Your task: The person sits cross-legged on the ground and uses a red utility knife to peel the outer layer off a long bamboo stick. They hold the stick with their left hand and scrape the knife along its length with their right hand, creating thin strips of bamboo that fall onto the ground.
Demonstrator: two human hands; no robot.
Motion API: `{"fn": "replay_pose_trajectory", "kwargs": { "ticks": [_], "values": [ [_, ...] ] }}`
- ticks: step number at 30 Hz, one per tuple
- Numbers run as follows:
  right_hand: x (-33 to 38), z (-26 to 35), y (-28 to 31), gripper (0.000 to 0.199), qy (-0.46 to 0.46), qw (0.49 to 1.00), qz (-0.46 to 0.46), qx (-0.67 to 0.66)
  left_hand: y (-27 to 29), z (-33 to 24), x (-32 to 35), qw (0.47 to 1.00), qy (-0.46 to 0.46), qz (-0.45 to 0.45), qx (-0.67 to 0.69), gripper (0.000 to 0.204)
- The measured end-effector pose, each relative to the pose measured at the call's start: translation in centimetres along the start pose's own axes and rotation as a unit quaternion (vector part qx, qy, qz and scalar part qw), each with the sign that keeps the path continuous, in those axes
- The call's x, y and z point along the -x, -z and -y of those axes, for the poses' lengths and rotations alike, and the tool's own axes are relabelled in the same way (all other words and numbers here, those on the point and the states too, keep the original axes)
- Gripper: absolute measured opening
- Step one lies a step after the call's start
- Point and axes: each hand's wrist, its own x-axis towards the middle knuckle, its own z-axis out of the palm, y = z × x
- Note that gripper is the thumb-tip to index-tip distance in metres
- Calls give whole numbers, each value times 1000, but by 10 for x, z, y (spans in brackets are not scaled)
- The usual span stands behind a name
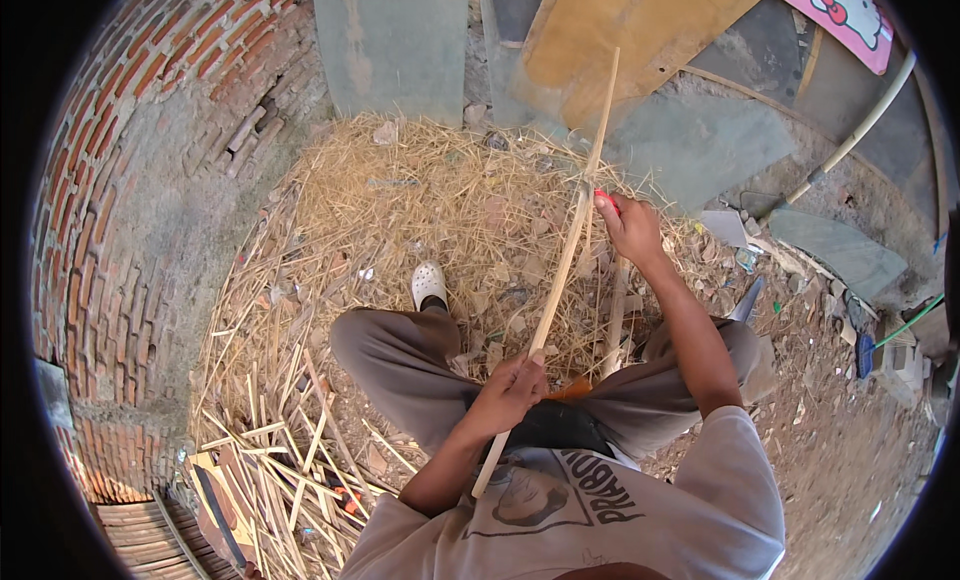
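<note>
A long, pale bamboo strip (560,290) slants across the middle, from near my chest up to the far boards. My left hand (508,392) is closed round its lower part, above my lap. Farther up, my right hand (630,228) grips the red handle of a small knife (606,199). The knife's blade meets the strip just left of that hand; most of the blade is hidden. Between my knees a wooden stick (617,315) stands out from my lap.
Thin shavings (400,200) cover the ground ahead. Cut strips (310,480) lie in a heap at lower left, by a brick wall (110,230). Grey sheets (390,50) and a tan board (630,40) lean at the far side. A metal blade (746,300) shows beside my right knee.
</note>
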Motion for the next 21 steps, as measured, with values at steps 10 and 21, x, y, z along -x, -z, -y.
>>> {"fn": "replay_pose_trajectory", "kwargs": {
  "ticks": [10,21],
  "values": [
    [6,44,34,68,-326,561,386,-656,22,1,5,999,44,14,22,44],
    [23,47,24,44,44,994,47,-90,35,4,10,999,3,-52,1,40]
  ]
}}
